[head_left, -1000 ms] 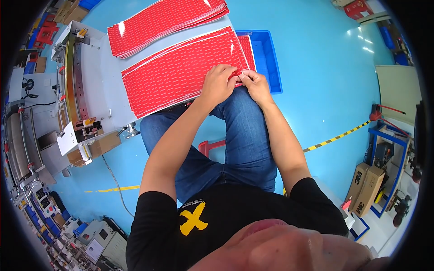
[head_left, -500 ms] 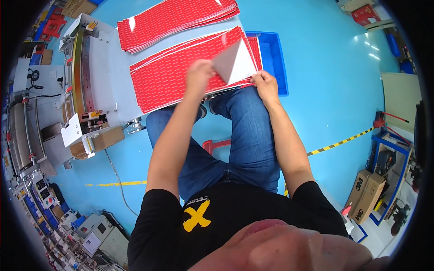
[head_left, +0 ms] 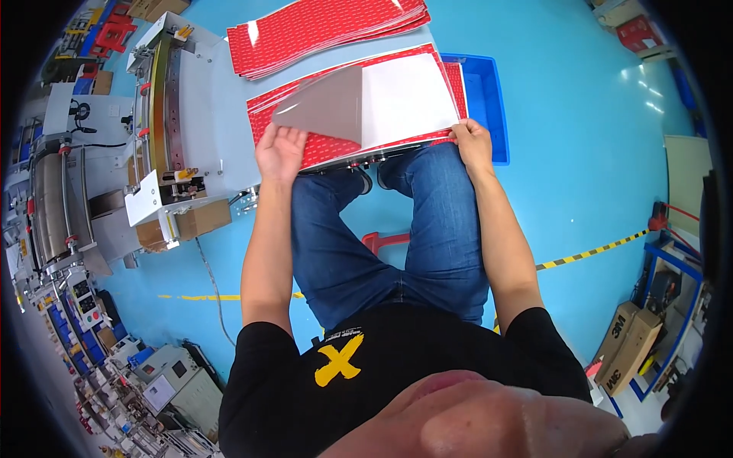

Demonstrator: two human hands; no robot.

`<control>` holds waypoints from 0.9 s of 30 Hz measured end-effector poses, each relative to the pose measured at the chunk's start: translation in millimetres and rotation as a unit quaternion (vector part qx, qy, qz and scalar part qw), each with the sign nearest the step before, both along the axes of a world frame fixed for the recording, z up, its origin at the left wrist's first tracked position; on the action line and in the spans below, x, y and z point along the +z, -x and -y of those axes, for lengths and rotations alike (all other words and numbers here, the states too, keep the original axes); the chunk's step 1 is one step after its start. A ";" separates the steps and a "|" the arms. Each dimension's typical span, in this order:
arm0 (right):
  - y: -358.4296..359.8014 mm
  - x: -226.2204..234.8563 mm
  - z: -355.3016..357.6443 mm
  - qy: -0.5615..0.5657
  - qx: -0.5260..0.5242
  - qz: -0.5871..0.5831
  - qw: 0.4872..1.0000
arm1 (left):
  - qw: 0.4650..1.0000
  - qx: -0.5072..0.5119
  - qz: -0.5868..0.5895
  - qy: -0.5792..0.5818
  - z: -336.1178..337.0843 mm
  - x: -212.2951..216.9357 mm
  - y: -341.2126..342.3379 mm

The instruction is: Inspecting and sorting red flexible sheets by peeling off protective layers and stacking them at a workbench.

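Observation:
On the grey work table in front of me lies a stack of red printed sheets (head_left: 328, 145). A layer of the top sheet is folded back leftward as a grey flap (head_left: 324, 107), baring a smooth white area (head_left: 405, 99) on the right. My left hand (head_left: 281, 151), palm turned up, holds the flap's near left corner between thumb and fingers. My right hand (head_left: 472, 145) is closed in a pinch on the near right corner of the sheet. A second stack of red sheets (head_left: 328, 38) lies farther back on the table.
A blue bin (head_left: 489, 107) stands against the table's right side. To the left is a machine with a long brass-coloured bar (head_left: 159, 107). A red stool (head_left: 385, 241) shows between my legs. Cardboard boxes (head_left: 630, 347) lie at the far right.
My left hand has drawn the flap leftward and toward me, so the bared white area is much larger. My right hand still pinches the right corner. The whole view has shifted slightly.

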State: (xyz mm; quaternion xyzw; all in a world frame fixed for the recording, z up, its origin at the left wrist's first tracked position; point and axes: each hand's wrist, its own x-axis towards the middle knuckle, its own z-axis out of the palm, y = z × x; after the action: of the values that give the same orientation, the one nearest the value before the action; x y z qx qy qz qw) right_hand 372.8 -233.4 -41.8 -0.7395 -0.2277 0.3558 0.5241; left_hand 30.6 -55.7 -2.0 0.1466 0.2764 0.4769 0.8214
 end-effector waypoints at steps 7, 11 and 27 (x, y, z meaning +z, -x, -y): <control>-0.4 -2.3 7.3 -0.023 -0.011 -0.039 0.999 | 0.922 -0.255 -0.194 -0.218 65.1 16.2 -139.1; -4.1 1.9 18.0 -0.025 -0.077 -0.086 0.993 | 0.760 -0.266 -0.424 -0.413 67.2 13.3 -135.6; 37.9 8.5 -89.9 0.185 0.287 0.574 0.745 | 0.326 -0.126 -0.856 -0.380 -18.5 -40.4 11.3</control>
State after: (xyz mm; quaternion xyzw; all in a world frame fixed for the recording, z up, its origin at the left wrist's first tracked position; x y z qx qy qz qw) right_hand 334.9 -143.5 -33.2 -0.7865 -0.6163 0.0332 0.0209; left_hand 19.3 -37.2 -42.4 0.8030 0.5941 0.0316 0.0356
